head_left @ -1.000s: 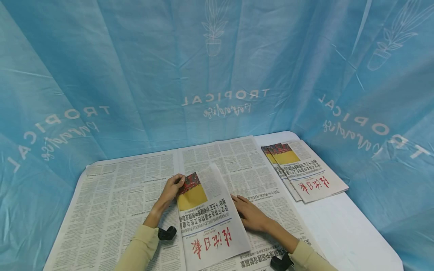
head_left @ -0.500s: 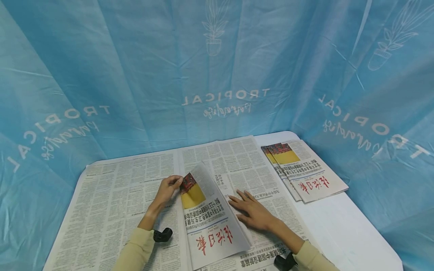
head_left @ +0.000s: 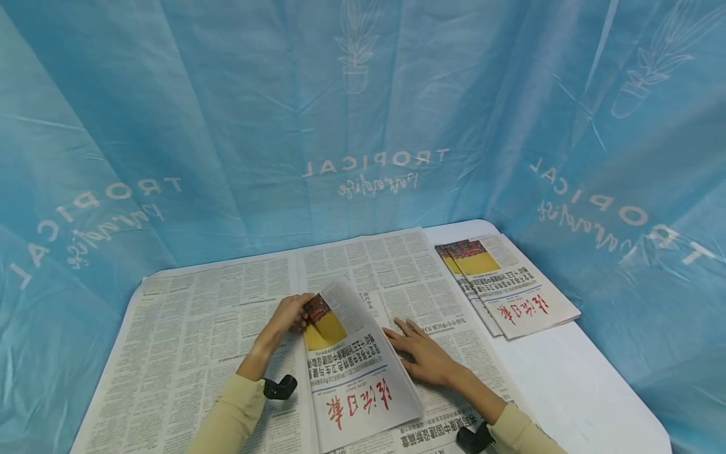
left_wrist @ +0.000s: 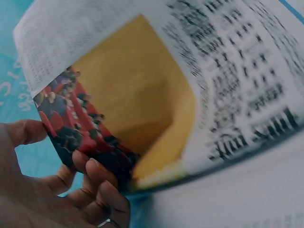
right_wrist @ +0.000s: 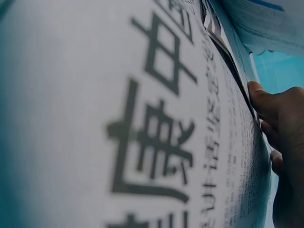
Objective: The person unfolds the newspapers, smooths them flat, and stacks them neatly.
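A folded newspaper (head_left: 348, 372) with red headline characters and a yellow-and-red photo lies tilted over spread newspaper sheets (head_left: 198, 353). My left hand (head_left: 288, 313) pinches its far left corner. The left wrist view shows the thumb and fingers at the photo corner (left_wrist: 90, 128), with the paper bulging upward beside them. On the right, my right hand (head_left: 422, 354) rests on the spread sheets with fingers spread, its fingertips at the folded newspaper's right edge. The right wrist view shows the thumb (right_wrist: 261, 97) by the paper edges; most of that hand is out of frame.
Folded newspapers (head_left: 513, 290) with the same front page lie overlapped at the back right of the white table (head_left: 601, 391). A blue printed curtain (head_left: 363, 126) hangs behind the table and on both sides.
The folded newspaper has turned and shifted slightly, pulling away from the right hand while the left keeps its corner. The right hand's fingers have spread on the sheets.
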A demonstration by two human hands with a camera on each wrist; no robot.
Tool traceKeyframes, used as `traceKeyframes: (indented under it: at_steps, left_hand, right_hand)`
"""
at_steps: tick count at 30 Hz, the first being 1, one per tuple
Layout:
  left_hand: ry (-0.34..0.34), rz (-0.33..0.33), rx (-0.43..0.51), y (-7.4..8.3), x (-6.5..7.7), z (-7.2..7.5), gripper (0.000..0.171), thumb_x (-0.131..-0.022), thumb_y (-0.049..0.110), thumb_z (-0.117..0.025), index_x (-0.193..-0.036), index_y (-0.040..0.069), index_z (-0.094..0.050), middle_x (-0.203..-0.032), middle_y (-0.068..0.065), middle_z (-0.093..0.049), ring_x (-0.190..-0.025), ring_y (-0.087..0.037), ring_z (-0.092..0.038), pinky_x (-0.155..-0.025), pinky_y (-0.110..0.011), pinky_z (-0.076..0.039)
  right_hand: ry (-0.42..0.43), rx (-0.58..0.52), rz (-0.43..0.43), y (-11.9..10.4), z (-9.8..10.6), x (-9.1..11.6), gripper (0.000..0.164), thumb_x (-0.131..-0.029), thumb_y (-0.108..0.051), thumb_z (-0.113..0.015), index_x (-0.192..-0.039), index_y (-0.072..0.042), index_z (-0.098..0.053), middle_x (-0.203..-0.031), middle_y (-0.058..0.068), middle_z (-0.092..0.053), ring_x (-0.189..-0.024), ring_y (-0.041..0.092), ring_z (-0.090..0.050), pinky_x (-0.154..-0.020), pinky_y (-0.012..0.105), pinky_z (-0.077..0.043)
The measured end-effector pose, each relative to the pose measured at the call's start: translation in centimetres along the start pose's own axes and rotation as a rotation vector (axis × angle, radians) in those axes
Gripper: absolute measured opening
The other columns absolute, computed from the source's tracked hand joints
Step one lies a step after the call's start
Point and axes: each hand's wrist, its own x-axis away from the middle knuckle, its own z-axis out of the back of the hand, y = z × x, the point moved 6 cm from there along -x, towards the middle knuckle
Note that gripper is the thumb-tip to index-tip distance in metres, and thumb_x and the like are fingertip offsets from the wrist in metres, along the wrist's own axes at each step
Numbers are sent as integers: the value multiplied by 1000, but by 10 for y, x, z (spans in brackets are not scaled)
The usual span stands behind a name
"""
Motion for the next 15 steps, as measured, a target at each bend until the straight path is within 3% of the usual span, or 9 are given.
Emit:
traceKeyframes:
  at_steps: [5, 10, 15]
  left_hand:
    - [-60, 66, 70, 1, 4, 0, 40, -100, 30, -40, -123, -1, -49, -77, -3, -49, -62, -14, -47, -60, -29, -41]
    - [-84, 99, 139, -3, 6, 0, 28, -94, 21, -39, -117, 4, -40, -77, -3, -50, -60, -14, -46, -58, -29, -39]
    - [-64, 110, 155, -5, 13, 8, 22, -95, 19, -36, -112, 4, -36, -79, -4, -52, -59, -14, -48, -57, -30, -40]
  right_hand:
    - [4, 22, 6, 0, 0, -1, 51, -98, -29, -55, -145, -12, -48, -150, 6, -45, -144, 39, -29, -117, 53, -17]
    - [8, 36, -3, 0, 1, 0, 51, -96, -30, -58, -142, -8, -51, -150, 5, -46, -144, 39, -28, -115, 53, -17]
    - [-4, 11, -26, 1, 2, 0, 56, -96, -39, -59, -142, -9, -51, -151, 5, -44, -146, 37, -26, -117, 50, -16]
